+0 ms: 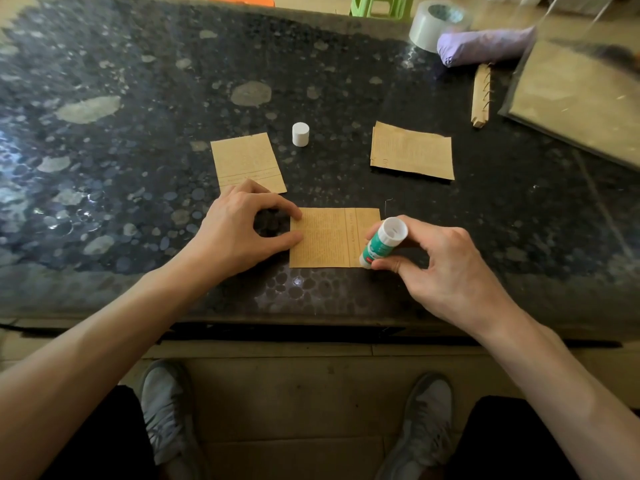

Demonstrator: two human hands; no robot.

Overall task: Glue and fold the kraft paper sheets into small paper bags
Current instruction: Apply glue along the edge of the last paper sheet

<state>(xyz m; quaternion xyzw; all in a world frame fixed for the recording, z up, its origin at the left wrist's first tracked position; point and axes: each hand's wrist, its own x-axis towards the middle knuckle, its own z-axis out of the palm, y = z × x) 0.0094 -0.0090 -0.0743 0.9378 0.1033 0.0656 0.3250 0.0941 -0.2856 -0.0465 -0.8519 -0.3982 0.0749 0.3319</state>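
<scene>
A printed kraft paper sheet (329, 239) lies flat near the table's front edge. My left hand (239, 226) presses its left edge with the index fingertip and thumb. My right hand (433, 268) grips a green and white glue stick (381, 242), uncapped, tilted over the sheet's right side. The stick's white cap (300, 134) stands upright farther back. A folded kraft piece (247, 164) lies behind my left hand. A small stack of kraft sheets (412, 152) lies to the back right.
The dark speckled table (138, 150) carries a roll of clear tape (434, 24), a purple folded umbrella (485, 46), a spiral-bound kraft strip (481, 97) and a framed board (575, 95) at the back right. Green stool (377, 5) beyond the table.
</scene>
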